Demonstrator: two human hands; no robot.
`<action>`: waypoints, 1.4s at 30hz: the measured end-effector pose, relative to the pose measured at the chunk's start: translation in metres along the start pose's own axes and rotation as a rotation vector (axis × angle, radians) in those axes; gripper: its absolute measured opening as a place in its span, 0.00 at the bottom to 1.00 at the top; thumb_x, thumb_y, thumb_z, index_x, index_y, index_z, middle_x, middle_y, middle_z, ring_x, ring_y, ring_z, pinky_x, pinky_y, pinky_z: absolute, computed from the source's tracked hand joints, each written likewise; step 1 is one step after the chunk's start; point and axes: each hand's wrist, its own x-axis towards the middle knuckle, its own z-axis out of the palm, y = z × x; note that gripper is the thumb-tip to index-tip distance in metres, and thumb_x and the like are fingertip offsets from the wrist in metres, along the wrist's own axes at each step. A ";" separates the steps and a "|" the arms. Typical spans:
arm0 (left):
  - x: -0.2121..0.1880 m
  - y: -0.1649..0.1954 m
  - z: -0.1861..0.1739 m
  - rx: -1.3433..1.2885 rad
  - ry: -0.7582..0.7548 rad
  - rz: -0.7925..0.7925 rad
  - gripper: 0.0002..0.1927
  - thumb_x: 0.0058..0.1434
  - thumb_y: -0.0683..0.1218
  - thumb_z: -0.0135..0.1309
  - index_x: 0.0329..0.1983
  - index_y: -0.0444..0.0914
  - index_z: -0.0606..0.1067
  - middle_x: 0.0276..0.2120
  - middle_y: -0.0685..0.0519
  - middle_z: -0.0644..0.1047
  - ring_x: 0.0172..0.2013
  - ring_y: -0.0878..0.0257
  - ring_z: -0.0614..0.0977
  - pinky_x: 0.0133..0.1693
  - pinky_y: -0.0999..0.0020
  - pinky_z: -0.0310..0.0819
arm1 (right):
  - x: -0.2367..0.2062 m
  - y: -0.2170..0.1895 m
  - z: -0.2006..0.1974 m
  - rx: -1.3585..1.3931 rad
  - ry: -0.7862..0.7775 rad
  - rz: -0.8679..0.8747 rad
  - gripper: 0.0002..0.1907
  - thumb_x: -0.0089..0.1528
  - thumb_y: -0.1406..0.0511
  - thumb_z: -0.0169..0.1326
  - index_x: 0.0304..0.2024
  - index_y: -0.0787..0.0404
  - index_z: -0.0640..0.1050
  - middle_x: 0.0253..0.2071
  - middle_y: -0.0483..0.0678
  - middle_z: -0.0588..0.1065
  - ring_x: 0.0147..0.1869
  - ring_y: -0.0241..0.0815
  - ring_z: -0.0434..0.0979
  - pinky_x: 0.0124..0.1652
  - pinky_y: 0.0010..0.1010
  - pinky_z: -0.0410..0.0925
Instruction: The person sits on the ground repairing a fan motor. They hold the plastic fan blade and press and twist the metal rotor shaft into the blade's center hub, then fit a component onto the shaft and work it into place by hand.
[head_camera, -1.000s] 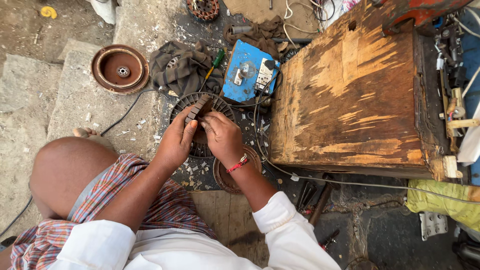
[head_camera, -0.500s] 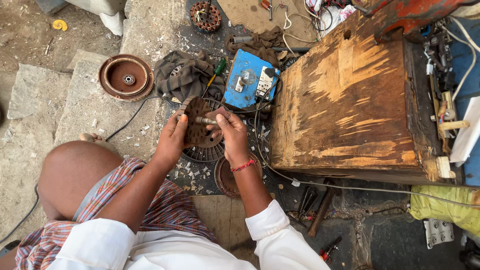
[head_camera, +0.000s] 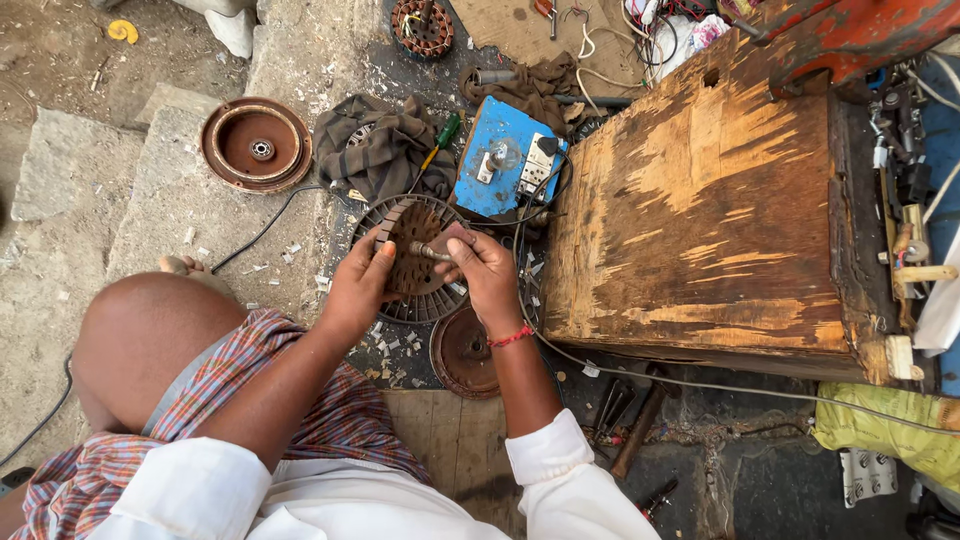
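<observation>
From the head view, I am watching the left hand (head_camera: 358, 288) closing its fingers around the rim of a round brown slotted core (head_camera: 412, 250), holding it tilted up just above a ribbed fan guard (head_camera: 400, 300) that is lying on the ground beneath both hands. The right hand (head_camera: 485, 272) is pinching together on a short metal shaft (head_camera: 430, 251) that is poking out of the core's middle, thumb and fingers clamped on its end. Just beyond the right hand's knuckles a blue switch box (head_camera: 500, 160) is sitting, and a worn wooden box (head_camera: 710, 210) is standing to the outside of that hand. Below the right wrist a rusty round cover (head_camera: 462, 352) is lying flat.

As I am judging it, doing this well is calling for the left hand bracing the core steady while the right is keeping the shaft square to the core's face, not levering it sideways.
</observation>
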 end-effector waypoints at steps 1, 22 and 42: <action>-0.002 -0.003 0.001 0.034 -0.013 0.116 0.28 0.72 0.53 0.44 0.72 0.38 0.62 0.58 0.49 0.75 0.55 0.60 0.78 0.50 0.60 0.78 | -0.003 -0.003 0.001 -0.053 0.005 -0.020 0.13 0.70 0.62 0.54 0.52 0.64 0.81 0.44 0.47 0.82 0.40 0.35 0.82 0.37 0.25 0.73; -0.030 0.028 0.019 0.824 -0.028 0.291 0.32 0.68 0.46 0.49 0.74 0.45 0.56 0.59 0.37 0.75 0.49 0.37 0.81 0.48 0.50 0.76 | -0.010 -0.012 0.026 -0.903 0.145 -0.223 0.09 0.64 0.67 0.60 0.47 0.62 0.83 0.43 0.52 0.83 0.44 0.46 0.85 0.44 0.33 0.75; -0.025 0.031 0.014 0.750 -0.042 0.390 0.25 0.69 0.45 0.47 0.70 0.44 0.61 0.52 0.36 0.78 0.50 0.38 0.81 0.49 0.50 0.76 | 0.004 0.007 0.017 0.087 0.167 0.126 0.13 0.69 0.66 0.55 0.51 0.69 0.81 0.47 0.48 0.82 0.51 0.33 0.80 0.52 0.26 0.71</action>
